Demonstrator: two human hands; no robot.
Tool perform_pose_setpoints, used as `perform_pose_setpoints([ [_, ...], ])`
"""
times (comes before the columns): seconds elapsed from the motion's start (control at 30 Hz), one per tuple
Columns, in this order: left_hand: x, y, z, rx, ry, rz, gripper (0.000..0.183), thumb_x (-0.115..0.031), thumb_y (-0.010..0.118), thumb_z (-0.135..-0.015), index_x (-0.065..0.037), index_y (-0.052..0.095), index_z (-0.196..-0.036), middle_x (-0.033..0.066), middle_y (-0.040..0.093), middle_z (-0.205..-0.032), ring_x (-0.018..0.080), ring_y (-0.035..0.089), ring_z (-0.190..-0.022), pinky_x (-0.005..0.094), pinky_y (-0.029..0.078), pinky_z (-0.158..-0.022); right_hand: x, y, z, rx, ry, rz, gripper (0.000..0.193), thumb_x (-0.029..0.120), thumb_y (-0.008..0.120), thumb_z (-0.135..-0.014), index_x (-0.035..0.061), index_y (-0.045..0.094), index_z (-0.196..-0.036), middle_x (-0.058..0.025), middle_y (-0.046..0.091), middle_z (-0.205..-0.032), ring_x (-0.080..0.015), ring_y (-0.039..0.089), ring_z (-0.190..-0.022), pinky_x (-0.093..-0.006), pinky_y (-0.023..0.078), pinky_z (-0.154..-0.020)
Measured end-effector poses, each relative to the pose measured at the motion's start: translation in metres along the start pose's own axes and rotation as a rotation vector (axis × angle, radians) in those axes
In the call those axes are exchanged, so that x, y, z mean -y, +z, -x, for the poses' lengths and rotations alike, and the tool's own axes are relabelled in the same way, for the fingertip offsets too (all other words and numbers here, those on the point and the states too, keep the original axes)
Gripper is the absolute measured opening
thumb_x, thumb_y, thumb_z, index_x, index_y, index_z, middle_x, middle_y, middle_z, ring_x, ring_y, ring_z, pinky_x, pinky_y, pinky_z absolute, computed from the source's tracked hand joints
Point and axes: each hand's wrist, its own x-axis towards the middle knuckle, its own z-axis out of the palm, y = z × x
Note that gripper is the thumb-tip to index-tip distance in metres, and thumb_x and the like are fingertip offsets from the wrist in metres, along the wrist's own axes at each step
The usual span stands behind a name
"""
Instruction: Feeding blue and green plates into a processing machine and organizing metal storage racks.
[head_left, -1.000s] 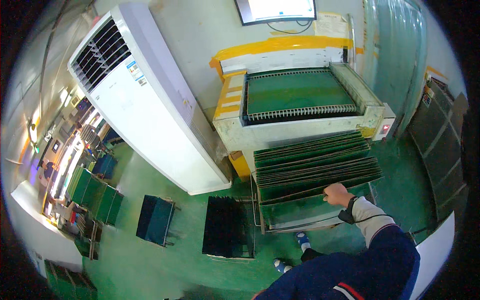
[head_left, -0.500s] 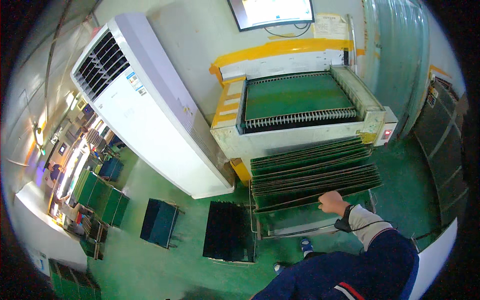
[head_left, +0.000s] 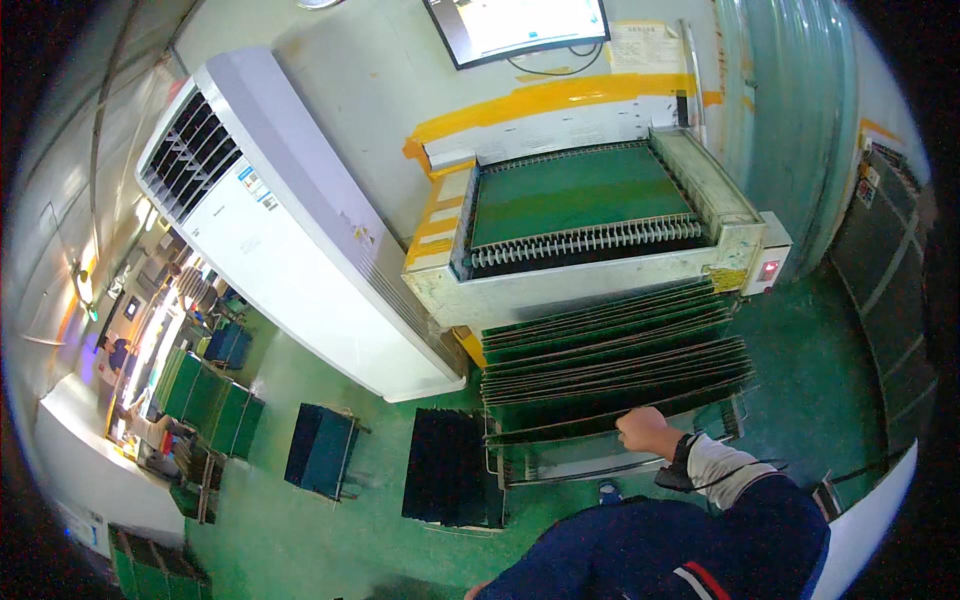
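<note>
My right hand (head_left: 645, 432) is closed at the top edge of the nearest green board (head_left: 560, 432), a thin flat panel. Behind that board stand several more green boards (head_left: 610, 375), upright and side by side in a metal rack (head_left: 580, 472). A dark band circles my right wrist, with a thin black cord running from it. Only a small bit of my left hand (head_left: 474, 592) shows at the lower edge, its fingers hidden. Beyond the rack, a pale machine (head_left: 570, 290) carries one green board (head_left: 580, 195) lying flat over its rollers.
A tall white air conditioner (head_left: 300, 260) stands left of the machine. Left of the rack sit a rack of black boards (head_left: 450, 465) and a smaller blue rack (head_left: 320, 450). A screen (head_left: 520, 30) hangs above. People work at the far left. Dark panels (head_left: 905, 290) line the right.
My right hand has shifted slightly left and down in the picture, staying at the nearest board's edge. That board's left end leans nearer to me. The whole view has shifted a little.
</note>
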Motion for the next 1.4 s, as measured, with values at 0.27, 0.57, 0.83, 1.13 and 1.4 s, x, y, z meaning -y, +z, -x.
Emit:
perform_pose_setpoints([
  [0.27,0.013,-0.001,0.032,0.019,-0.016,0.007,0.037,-0.019,0.058,-0.089,-0.008,0.050,-0.123,0.0085,0.058,-0.118,0.0214,0.057,-0.106,0.0350,0.045,-0.090,0.003,-0.009,0.004,0.140,-0.130,0.078,0.022,0.029,0.062,-0.078,0.0070,0.065,-0.077,-0.0167,0.065,-0.075,-0.0373,0.063,-0.077,-0.0498,0.049,-0.066],
  [0.57,0.013,0.015,0.038,0.065,-0.031,0.028,0.039,-0.019,0.058,-0.089,-0.008,0.048,-0.125,0.0087,0.057,-0.119,0.0215,0.055,-0.107,0.0351,0.045,-0.091,0.024,-0.076,0.021,0.028,-0.165,0.034,0.021,0.030,0.063,-0.078,0.0084,0.066,-0.079,-0.0159,0.065,-0.074,-0.0366,0.063,-0.075,-0.0493,0.048,-0.065],
  [0.83,0.008,0.014,0.039,0.094,-0.047,0.027,0.041,-0.019,0.059,-0.088,-0.008,0.046,-0.126,0.0088,0.055,-0.121,0.0216,0.054,-0.109,0.0353,0.044,-0.092,0.044,-0.198,0.063,-0.087,-0.184,0.033,0.023,0.031,0.065,-0.076,0.0078,0.067,-0.078,-0.0173,0.063,-0.070,-0.0384,0.062,-0.070,-0.0499,0.048,-0.062],
  [1.13,-0.005,0.007,0.036,0.117,-0.047,0.007,0.044,-0.020,0.059,-0.088,-0.008,0.043,-0.127,0.0089,0.054,-0.123,0.0218,0.053,-0.110,0.0354,0.043,-0.093,-0.004,-0.273,0.120,-0.478,-0.100,-0.539,0.027,0.014,0.073,-0.072,-0.0016,0.067,-0.094,-0.0164,0.068,-0.082,-0.0252,0.064,-0.073,-0.0342,0.049,-0.070],
  [1.4,-0.014,0.001,0.037,0.119,-0.061,-0.007,0.046,-0.020,0.060,-0.088,-0.009,0.041,-0.128,0.0090,0.052,-0.124,0.0219,0.052,-0.112,0.0356,0.042,-0.094,-0.010,-0.250,0.092,-0.979,-0.088,-1.864,0.025,0.006,0.060,-0.087,0.0002,0.062,-0.111,-0.0067,0.066,-0.105,-0.0191,0.062,-0.094,-0.0329,0.048,-0.086],
])
